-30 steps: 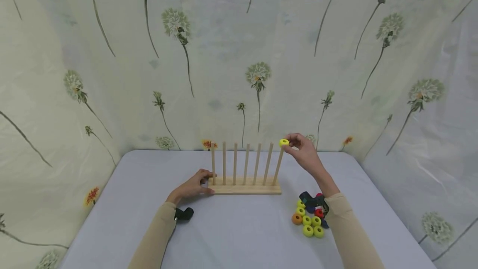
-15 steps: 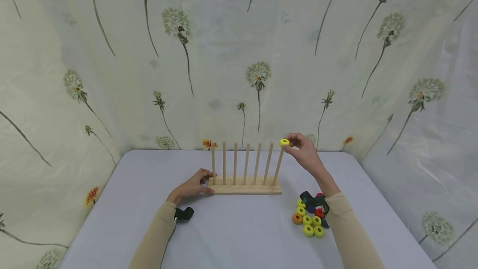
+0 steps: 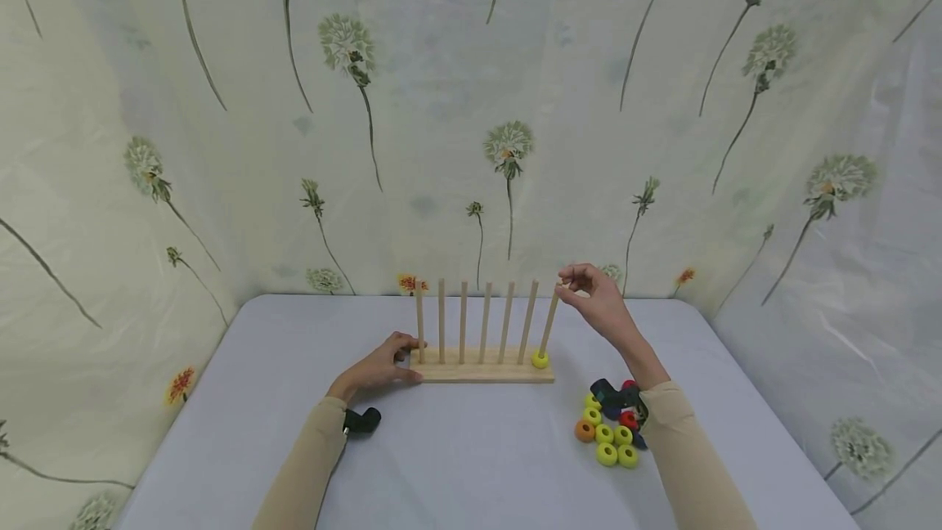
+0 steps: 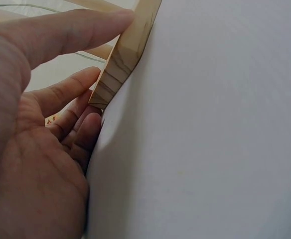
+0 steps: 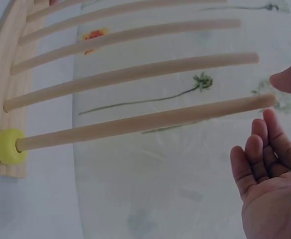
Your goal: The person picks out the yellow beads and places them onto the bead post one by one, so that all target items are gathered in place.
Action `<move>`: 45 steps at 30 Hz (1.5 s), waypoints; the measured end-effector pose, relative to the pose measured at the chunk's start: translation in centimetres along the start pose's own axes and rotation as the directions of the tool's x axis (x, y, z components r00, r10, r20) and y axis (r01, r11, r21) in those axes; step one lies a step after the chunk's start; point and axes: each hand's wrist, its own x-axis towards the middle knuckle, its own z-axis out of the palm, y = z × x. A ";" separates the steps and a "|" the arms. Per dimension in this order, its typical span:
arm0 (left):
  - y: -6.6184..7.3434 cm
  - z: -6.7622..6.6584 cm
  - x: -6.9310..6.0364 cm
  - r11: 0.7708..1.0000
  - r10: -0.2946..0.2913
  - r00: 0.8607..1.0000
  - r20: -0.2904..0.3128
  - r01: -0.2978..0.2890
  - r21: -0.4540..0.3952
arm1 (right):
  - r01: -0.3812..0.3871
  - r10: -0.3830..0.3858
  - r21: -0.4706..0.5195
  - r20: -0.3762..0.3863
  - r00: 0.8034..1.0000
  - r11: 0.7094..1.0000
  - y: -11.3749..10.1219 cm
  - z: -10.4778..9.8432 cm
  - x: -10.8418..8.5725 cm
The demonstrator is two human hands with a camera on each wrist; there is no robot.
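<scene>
Left hand (image 3: 381, 364): yours grips the left end of the wooden stand (image 3: 482, 376) with thumb and fingers.
Right hand (image 3: 598, 301): yours is let loose, thumb and fingers apart, beside the top of the right-end peg (image 3: 549, 321).
Yellow bead (image 3: 540, 360): sits around the bottom of that peg, down on the stand.
Other beads (image 3: 628, 456): yellow, red, blue and orange ones lie on the surface (image 3: 471, 456), near and right.
</scene>
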 end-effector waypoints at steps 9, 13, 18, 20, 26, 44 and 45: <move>0.0 0.1 0.2 1.000 0.007 1.000 -0.001 -0.007 -0.010 | -0.026 0.026 0.007 0.029 0.999 1.000 0.3 -0.8 -0.4; 0.3 0.1 0.1 1.000 0.005 1.000 0.003 -0.005 -0.001 | -0.034 0.034 0.004 0.047 0.998 0.999 0.6 -1.5 -0.9; 0.4 0.1 0.0 1.000 -0.008 1.000 0.002 0.008 0.013 | -0.049 0.050 -0.014 0.078 0.996 0.999 1.6 -2.4 -1.8; 0.4 0.0 0.0 1.000 -0.011 1.000 0.003 0.011 0.015 | -0.068 0.070 -0.029 0.103 0.992 0.997 2.2 -2.8 -2.3; 0.1 -0.1 0.0 1.000 -0.010 1.000 0.005 0.010 0.011 | -0.110 0.126 -0.090 0.190 0.974 0.990 4.7 -3.7 -4.4; 0.2 0.0 -0.2 0.999 -0.034 0.999 0.001 0.034 0.002 | -0.320 0.347 -0.134 0.391 0.853 0.938 12.5 -4.4 -9.3; 0.2 0.0 -0.2 0.999 -0.034 0.999 0.001 0.034 0.002 | -0.324 0.354 -0.142 0.389 0.850 0.935 12.6 -4.3 -9.5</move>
